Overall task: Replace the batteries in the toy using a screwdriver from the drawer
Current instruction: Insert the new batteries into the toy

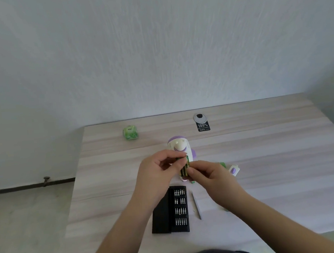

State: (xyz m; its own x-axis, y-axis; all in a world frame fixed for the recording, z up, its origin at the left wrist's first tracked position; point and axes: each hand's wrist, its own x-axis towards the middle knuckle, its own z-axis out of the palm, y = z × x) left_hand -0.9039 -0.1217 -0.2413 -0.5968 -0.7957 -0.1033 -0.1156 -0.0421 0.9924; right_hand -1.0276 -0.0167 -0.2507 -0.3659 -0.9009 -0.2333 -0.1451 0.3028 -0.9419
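A white and purple toy (179, 145) lies on the wooden table (263, 159), its open battery bay facing up. Green batteries (185, 167) sit in the bay. My left hand (157, 166) pinches the top end of the batteries with thumb and forefinger. My right hand (209, 174) grips their lower end from the right. A slim grey screwdriver (196, 205) rests on the table below the toy. The white and purple battery cover (234, 170) lies to the right of my right hand.
An open black bit case (171, 210) with several metal bits lies near the front. A green battery pack (130, 132) sits at the back left. A black "100%" tag (201, 122) lies at the back. A green item (222, 164) peeks out behind my right hand.
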